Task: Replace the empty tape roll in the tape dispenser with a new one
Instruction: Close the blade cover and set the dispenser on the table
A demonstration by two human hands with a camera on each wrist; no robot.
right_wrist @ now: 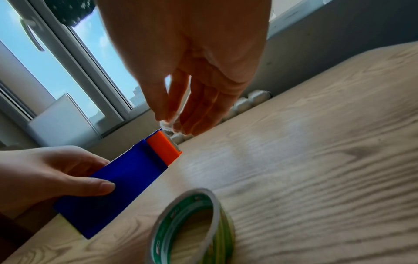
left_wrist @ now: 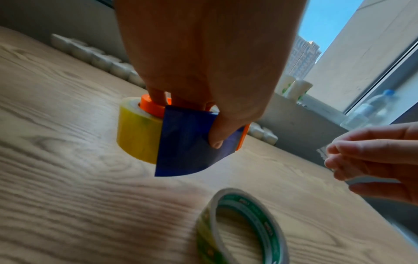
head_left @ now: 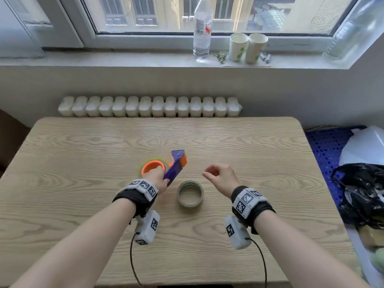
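My left hand (head_left: 156,173) grips the blue tape dispenser (head_left: 174,169) just above the wooden table (head_left: 83,159), thumb on its blue side (left_wrist: 181,142) and fingers inside the orange hub (head_left: 152,165). A full yellow tape roll (left_wrist: 135,132) sits around that hub. The dispenser's orange toothed cutter (right_wrist: 164,148) points away from me. Right of the cutter hovers my right hand (head_left: 209,173), thumb and fingers pinching a small clear bit of tape (right_wrist: 167,125). The empty roll (head_left: 178,194), a thin ring with green print inside (right_wrist: 172,214), lies flat on the table between my wrists.
A white radiator (head_left: 149,107) runs behind the table's far edge. On the windowsill stand a water bottle (head_left: 202,30) and two paper cups (head_left: 247,48). A black bag (head_left: 361,194) and a white bag (head_left: 365,146) lie off the table's right side.
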